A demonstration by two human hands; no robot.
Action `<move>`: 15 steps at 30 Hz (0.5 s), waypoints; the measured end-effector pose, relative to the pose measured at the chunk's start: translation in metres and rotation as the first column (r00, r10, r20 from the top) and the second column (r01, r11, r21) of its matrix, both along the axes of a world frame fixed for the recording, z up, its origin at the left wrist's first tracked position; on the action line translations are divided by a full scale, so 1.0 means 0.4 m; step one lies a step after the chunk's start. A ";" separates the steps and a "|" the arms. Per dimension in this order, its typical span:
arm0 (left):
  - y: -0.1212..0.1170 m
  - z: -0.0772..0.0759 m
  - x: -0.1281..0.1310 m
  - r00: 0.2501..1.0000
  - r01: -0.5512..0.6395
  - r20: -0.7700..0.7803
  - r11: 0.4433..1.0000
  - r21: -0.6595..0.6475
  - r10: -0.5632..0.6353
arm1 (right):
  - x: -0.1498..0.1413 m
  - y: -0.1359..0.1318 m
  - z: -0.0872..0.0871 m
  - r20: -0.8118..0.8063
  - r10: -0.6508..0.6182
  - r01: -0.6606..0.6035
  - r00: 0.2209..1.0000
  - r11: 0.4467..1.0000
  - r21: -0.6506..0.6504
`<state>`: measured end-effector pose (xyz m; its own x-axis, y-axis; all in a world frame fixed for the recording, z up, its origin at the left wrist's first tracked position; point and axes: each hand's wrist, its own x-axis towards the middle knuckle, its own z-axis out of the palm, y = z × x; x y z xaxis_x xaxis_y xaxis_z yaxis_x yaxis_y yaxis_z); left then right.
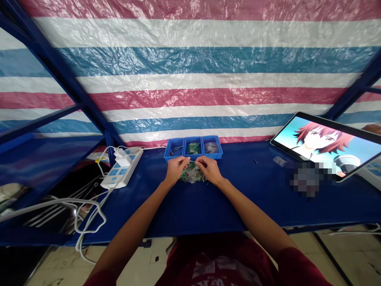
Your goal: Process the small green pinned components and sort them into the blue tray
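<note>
My left hand (176, 169) and my right hand (210, 169) meet at the fingertips just above a heap of green circuit boards in clear plastic (192, 176). Both hands pinch toward the same spot, and anything between the fingers is too small to tell. Just beyond them stands a blue three-compartment parts tray (193, 155). Its left cell holds small dark metal pieces, its middle cell green boards, and its right cell a greyish clear bundle.
The tray and heap sit on a blue tabletop (190, 210). A white power strip (122, 169) with a plugged-in adapter lies to the left, its white cable (89, 216) looping over the edge. A tablet (324, 145) showing a cartoon leans at right, near a small black part (255, 161).
</note>
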<state>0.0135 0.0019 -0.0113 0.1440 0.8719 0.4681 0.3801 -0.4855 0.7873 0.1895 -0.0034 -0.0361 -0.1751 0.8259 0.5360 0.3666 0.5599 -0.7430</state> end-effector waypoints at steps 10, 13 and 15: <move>0.005 0.000 0.004 0.983 0.014 0.182 0.998 -0.067 -0.002 | 0.003 0.003 -0.003 -0.001 -0.039 0.039 0.999 0.999 -0.034; 0.011 -0.007 0.006 0.978 0.049 0.208 0.993 -0.103 -0.026 | 0.002 0.002 -0.001 -0.012 -0.034 0.034 0.999 0.998 -0.045; 0.013 -0.013 0.010 0.973 0.068 0.225 0.991 -0.116 -0.040 | 0.000 0.001 -0.002 -0.001 -0.021 0.021 1.000 0.998 -0.059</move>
<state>0.0176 0.0070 -0.0165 0.0970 0.9180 0.3845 0.1651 -0.3958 0.9034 0.1896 -0.0030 -0.0368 -0.1563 0.8594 0.4869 0.3764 0.5076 -0.7750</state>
